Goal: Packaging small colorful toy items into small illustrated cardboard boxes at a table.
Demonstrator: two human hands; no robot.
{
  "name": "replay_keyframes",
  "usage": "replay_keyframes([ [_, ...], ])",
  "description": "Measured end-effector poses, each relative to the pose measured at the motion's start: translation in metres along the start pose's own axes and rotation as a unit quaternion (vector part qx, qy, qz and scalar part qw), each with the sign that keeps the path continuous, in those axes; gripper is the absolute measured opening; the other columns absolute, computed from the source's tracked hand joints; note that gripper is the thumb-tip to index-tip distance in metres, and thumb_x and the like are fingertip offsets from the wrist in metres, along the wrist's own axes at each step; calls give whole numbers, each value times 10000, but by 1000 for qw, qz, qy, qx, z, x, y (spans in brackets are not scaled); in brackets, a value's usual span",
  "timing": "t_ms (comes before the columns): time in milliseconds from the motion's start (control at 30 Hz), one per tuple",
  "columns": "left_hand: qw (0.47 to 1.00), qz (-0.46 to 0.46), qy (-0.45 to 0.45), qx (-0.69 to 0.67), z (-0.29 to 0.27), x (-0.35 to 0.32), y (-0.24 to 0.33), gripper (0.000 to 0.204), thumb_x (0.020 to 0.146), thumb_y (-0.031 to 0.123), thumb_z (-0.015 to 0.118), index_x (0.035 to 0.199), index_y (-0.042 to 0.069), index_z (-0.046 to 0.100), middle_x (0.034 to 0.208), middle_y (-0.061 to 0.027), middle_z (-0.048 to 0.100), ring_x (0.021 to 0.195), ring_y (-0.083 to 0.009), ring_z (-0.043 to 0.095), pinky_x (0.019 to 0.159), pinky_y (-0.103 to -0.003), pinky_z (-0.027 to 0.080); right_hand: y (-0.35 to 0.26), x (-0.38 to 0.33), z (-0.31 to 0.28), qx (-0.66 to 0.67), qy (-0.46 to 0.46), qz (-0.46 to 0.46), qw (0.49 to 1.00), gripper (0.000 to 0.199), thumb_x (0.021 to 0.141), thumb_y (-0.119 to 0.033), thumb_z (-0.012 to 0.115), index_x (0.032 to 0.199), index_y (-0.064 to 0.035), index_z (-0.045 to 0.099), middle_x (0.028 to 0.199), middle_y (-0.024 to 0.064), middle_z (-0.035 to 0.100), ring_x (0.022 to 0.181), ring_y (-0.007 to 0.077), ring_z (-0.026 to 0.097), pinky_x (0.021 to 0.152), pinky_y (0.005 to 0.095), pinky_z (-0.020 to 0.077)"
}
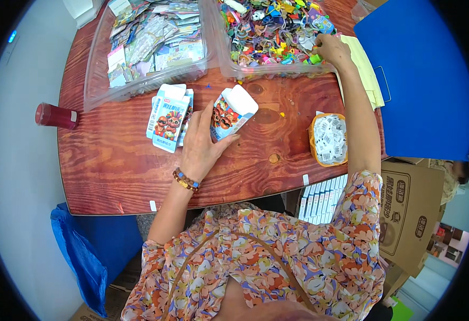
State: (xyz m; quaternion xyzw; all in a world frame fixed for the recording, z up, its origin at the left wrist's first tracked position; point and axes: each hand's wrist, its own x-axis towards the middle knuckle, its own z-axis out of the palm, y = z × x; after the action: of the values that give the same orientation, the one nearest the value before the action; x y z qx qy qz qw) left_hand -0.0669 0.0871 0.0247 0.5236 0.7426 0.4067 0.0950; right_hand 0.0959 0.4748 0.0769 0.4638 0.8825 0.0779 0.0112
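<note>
My left hand [201, 140] is closed round a small light-blue printed carton [225, 119], its white top flap open. Just left of that hand, a few similar flattened-looking cartons [168, 119] lie in a loose stack on the table. My right hand [333, 51] reaches to the right side of a clear plastic bin [277, 69] full of small colourful plastic toys [277, 32]. Its fingers are bent down together among the toys; whatever they pinch is too small to make out.
A clear bin [93, 80] of printed cards stands at the left. An orange-rimmed basket [313, 144] holds small white packets. A red jar [57, 116] lies left on the wooden table [111, 176]. Yellow paper [364, 72] and a blue panel [421, 80] are right; cartons [323, 200] sit below the edge.
</note>
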Motion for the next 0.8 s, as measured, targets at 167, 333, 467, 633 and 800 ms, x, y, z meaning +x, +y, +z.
replay_keyframes([
  [167, 1000, 0, 11, -6, -3, -3, -2, 866, 683, 233, 880, 1391, -15, 447, 1105, -192, 543, 1001, -364, 566, 851, -438, 491, 25, 1, -7, 131, -11, 24, 991, 295, 816, -376, 737, 929, -104, 742, 882, 74, 732, 823, 212, 694, 720, 371, 505],
  [333, 998, 42, 36, -13, 4, -2, -4, 897, 683, 198, 876, 1429, 2, 417, 1193, -203, 538, 1085, -362, 548, 910, -429, 484, 4, -56, -54, 408, 121, -48, 904, 196, 906, -248, 674, 903, -63, 740, 825, 8, 705, 766, 88, 637, 664, 271, 464],
  [467, 999, 32, 41, 7, 4, -10, -7, 903, 686, 196, 876, 1434, -1, 411, 1197, -205, 535, 1083, -363, 552, 911, -429, 486, -104, -136, -83, 600, -29, -137, 787, 146, 912, -177, 681, 947, -43, 728, 800, -8, 677, 649, 46, 582, 580, 199, 451],
  [633, 999, 21, 43, -16, 4, -15, 2, 916, 693, 208, 880, 1438, -21, 400, 1198, -206, 535, 1076, -367, 562, 898, -430, 497, -162, -174, -67, 479, 35, -142, 866, 134, 873, -141, 722, 986, -69, 712, 762, 12, 672, 639, 76, 629, 554, 246, 482],
  [800, 999, 11, 39, -10, 5, -20, 3, 916, 698, 217, 877, 1440, -24, 398, 1205, -210, 534, 1088, -369, 563, 903, -434, 496, -185, -186, -48, 288, 207, -183, 917, 91, 851, -156, 724, 902, -95, 679, 793, 41, 703, 645, 183, 686, 553, 311, 509],
])
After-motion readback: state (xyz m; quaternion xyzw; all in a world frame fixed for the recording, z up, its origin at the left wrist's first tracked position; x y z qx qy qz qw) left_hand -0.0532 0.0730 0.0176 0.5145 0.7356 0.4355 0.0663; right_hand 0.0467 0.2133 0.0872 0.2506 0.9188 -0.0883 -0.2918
